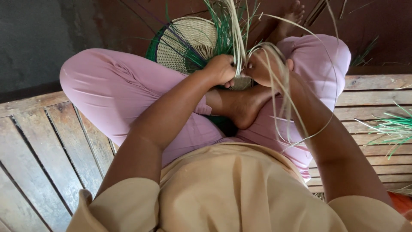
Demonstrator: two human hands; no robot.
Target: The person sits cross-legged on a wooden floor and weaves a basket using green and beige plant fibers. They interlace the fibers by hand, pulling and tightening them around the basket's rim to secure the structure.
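The round, half-woven basket base of pale straw with green and dark purple strands [184, 43] stands tilted on your lap, against your pink-trousered knees [116, 86], and its lower right edge is hidden behind your hands. Your left hand [221, 68] is curled shut at that edge, pinching what looks like the weave and a few strands, though the grip itself is hard to make out. Your right hand [266, 66] sits just beside it, touching it, fingers closed around a bundle of long pale straw strips [283, 103] that loop over your wrist and trail down across your leg. Loose green and pale strands [227, 25] fan up from the basket, cut off by the top edge. You sit cross-legged on a weathered wooden slatted bench [51, 146], with a small heap of green strips [392, 129] lying well apart at the right.
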